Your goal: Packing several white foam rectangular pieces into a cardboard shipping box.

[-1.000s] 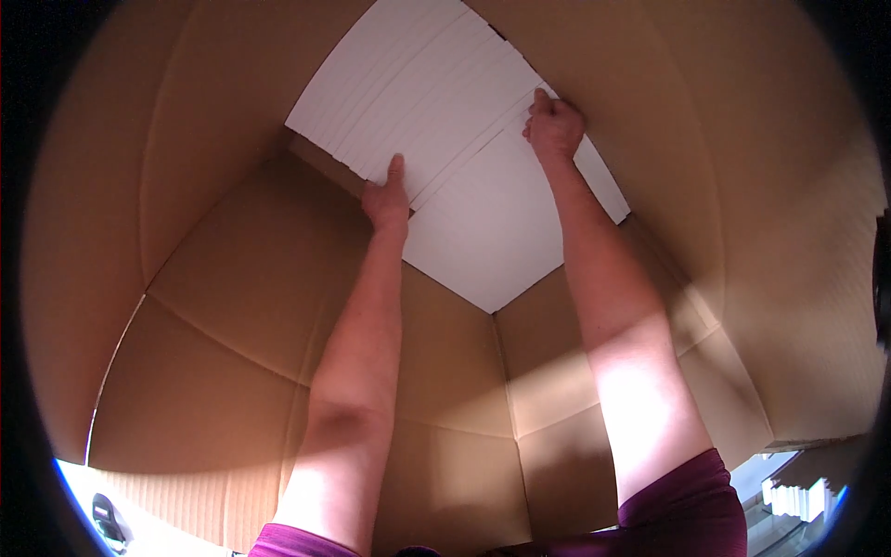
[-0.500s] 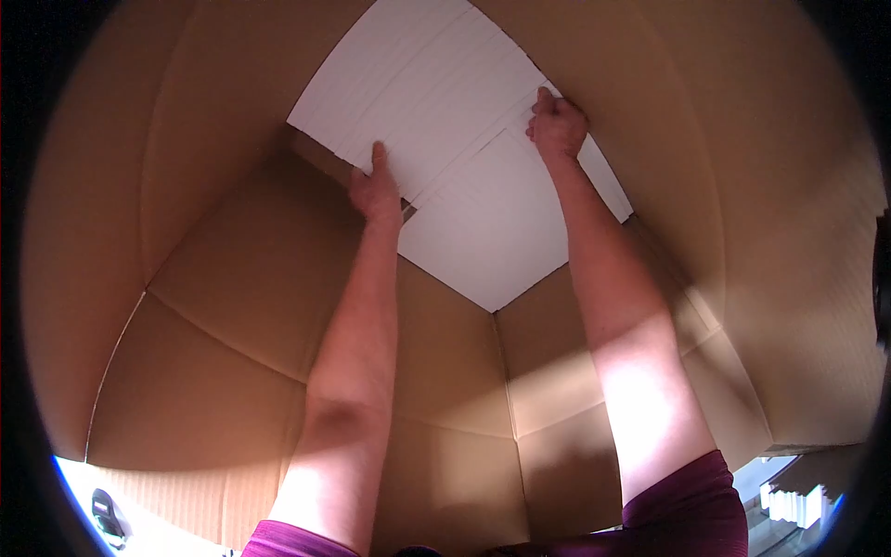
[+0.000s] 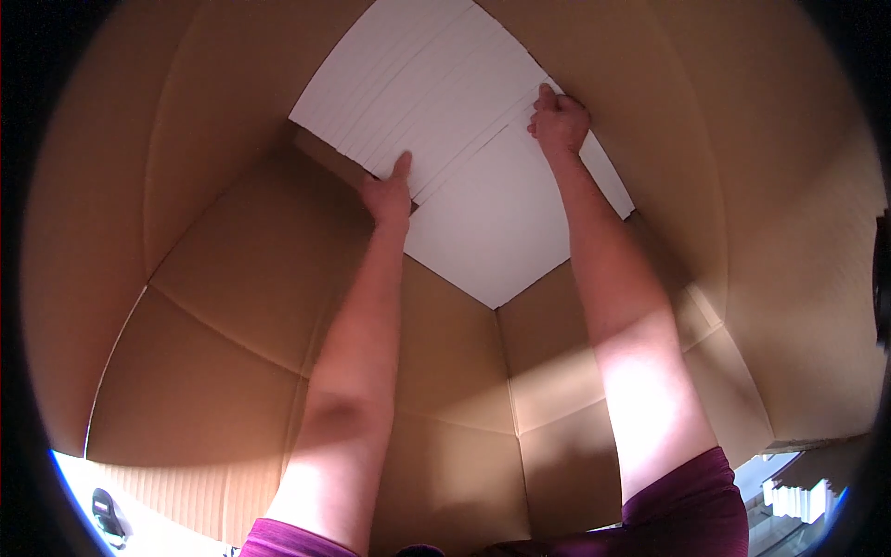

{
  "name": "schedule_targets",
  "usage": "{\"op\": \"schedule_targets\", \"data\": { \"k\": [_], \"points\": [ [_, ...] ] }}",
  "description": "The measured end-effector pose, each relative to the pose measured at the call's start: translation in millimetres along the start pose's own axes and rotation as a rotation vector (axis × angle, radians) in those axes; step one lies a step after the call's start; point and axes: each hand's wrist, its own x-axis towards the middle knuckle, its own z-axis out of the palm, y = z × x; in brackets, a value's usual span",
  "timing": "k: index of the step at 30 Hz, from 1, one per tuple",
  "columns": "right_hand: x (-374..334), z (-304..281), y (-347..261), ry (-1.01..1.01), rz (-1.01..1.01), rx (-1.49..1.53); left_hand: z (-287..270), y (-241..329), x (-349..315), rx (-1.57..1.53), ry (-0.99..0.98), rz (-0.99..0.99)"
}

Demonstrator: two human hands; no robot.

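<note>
- Around you stand tall, creased walls of brown corrugated cardboard [image 3: 213,343].
- A slanting band of bright light [image 3: 557,385] crosses them, leaving the upper parts dimmer.
- Beyond them, at your lower left, a glaring white surface [image 3: 158,532] adjoins a small black rounded object [image 3: 105,511].

The large cardboard box [image 3: 213,362] is brown. Flat white sheets [image 3: 408,84] show thin grey lines. Fabric sleeves [image 3: 687,501] are purple.

lower left: small black object [image 3: 108,516] against bright white surface [image 3: 160,533] | right rim: dark shape [image 3: 883,288], kind unclear
</note>
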Motion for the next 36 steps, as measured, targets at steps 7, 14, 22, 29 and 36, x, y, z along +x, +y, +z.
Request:
{"op": "schedule_targets", "data": {
  "k": [7, 14, 22, 29, 36],
  "points": [
    [-11, 7, -12, 0.030, 0.015, -0.133, 4, -27, -8, 0.088, -0.096, -0.183],
    [-10, 1, -6, 0.029, 0.049, -0.062, 14, -7, -23, -0.008, -0.066, -0.251],
    [-7, 3, -5, 0.082, -0.027, -0.231, 17, -11, -21, 0.091, -0.037, -0.279],
    [-3, 4, 8, 0.001, -0.144, -0.327, 22, -25, -16, 0.099, -0.054, -0.252],
    [-14, 53, -74, -0.120, -0.294, -0.193, 0, -22, -7, -0.078, 0.075, -0.085]
  ]
}}
